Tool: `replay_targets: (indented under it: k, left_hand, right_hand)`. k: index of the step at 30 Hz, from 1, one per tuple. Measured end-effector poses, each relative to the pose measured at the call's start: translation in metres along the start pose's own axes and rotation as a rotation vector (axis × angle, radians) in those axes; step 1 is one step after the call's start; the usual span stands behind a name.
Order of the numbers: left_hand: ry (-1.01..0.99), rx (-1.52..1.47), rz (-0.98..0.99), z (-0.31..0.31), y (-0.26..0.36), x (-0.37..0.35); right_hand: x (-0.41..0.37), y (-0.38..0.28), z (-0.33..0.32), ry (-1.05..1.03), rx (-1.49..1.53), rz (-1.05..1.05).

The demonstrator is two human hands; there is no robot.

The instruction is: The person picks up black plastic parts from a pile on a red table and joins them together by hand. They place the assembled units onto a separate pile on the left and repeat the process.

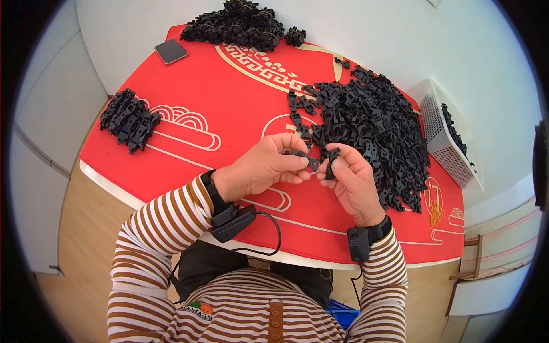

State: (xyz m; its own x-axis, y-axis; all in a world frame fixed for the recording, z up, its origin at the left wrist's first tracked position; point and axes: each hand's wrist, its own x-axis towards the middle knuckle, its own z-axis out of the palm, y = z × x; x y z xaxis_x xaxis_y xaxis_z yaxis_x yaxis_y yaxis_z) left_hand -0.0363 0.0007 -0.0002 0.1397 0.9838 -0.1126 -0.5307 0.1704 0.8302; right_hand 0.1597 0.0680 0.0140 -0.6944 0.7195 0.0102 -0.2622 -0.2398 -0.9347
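Observation:
Over the near middle of the table, my left hand (pixel 266 167) is closed, pinching a small black plastic clip (pixel 312 163) between thumb and fingers. My right hand (pixel 355 182) is closed too, gripping a second black plastic clip (pixel 331 162) that stands more upright. The two pieces are close together; whether they touch is hard to see. Just beyond my right hand spreads a big loose heap of similar black clips (pixel 372 126). A few stray clips (pixel 296 117) lie at its left side.
A red patterned cloth (pixel 189 97) covers the table. Bundled black clips (pixel 234 28) are piled at the back, and a row of them (pixel 130 121) lies at left. Also here are a phone (pixel 171 52), yellow rubber bands (pixel 436 212) and a white basket (pixel 439 134) holding black parts.

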Motion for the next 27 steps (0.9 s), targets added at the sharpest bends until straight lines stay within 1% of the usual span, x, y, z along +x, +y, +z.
replay_targets:
  k: [3, 6, 9, 10, 13, 16, 19, 22, 25, 27]
  left_hand:
    - [-0.005, 0.053, -0.003, -0.003, -0.001, 0.000]
    - [0.000, 0.069, 0.016, -0.001, -0.001, -0.001]
    - [0.039, 0.081, 0.040, 0.003, -0.002, -0.001]
    - [0.055, 0.085, 0.045, 0.003, -0.002, -0.001]
    - [0.068, 0.087, 0.022, 0.003, -0.003, 0.000]
    - [0.027, 0.101, -0.009, 0.003, 0.000, -0.002]
    - [-0.005, 0.088, 0.025, 0.003, -0.002, -0.002]
    - [-0.037, 0.166, 0.073, 0.001, -0.003, -0.002]
    - [0.032, 0.204, 0.102, 0.004, -0.003, -0.004]
    - [0.009, 0.103, 0.135, 0.001, -0.005, -0.002]
  right_hand:
    - [0.000, 0.000, -0.005, -0.007, 0.056, 0.032]
    - [0.001, -0.001, -0.012, -0.039, 0.027, 0.044]
    - [0.001, -0.002, -0.015, -0.068, -0.033, -0.013]
    - [0.001, -0.001, -0.017, -0.060, -0.033, -0.001]
    - [0.000, 0.000, -0.021, -0.045, -0.041, 0.021]
    - [-0.001, -0.002, -0.019, -0.059, -0.070, 0.007]
    - [-0.002, -0.002, -0.019, -0.064, -0.086, -0.019]
    - [-0.004, -0.002, -0.020, -0.067, -0.093, -0.023]
    - [-0.006, -0.001, -0.019, -0.071, -0.114, -0.009]
    - [-0.005, 0.000, -0.018, -0.078, -0.127, -0.004]
